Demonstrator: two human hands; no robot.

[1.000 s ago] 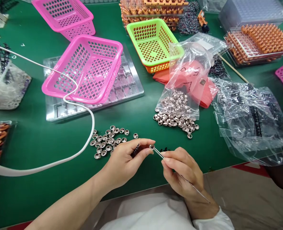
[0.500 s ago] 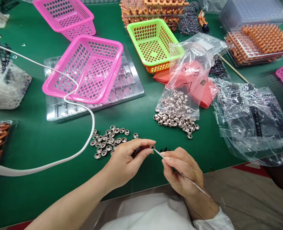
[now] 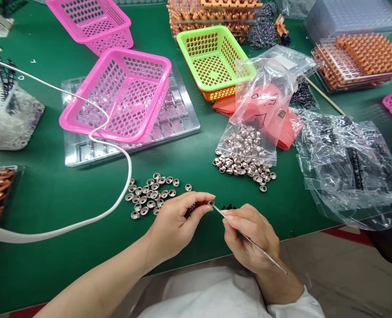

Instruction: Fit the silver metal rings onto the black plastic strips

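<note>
My left hand [image 3: 174, 225] pinches a small silver cap [image 3: 211, 203] between thumb and forefinger, with a dark ribbed part [image 3: 189, 208] tucked under the fingers. My right hand [image 3: 250, 236] grips a thin metal needle tool [image 3: 249, 239] whose tip touches the cap. Just left of my left hand lies a loose group of several silver caps [image 3: 151, 194] on the green mat. A bigger pile of silver caps [image 3: 244, 165] spills from a clear bag [image 3: 258, 110] further back.
A white cable [image 3: 116, 194] curves across the mat at left. A pink basket [image 3: 121, 95] rests on a clear tray [image 3: 179, 119]; a green basket [image 3: 212, 55] stands behind. Crumpled clear bags [image 3: 348, 163] lie at right. Orange parts racks [image 3: 361, 57] stand far right.
Barely anything: my right hand has shifted slightly, tilting the needle's rear end a little lower. The cap stays pinched in my left hand.
</note>
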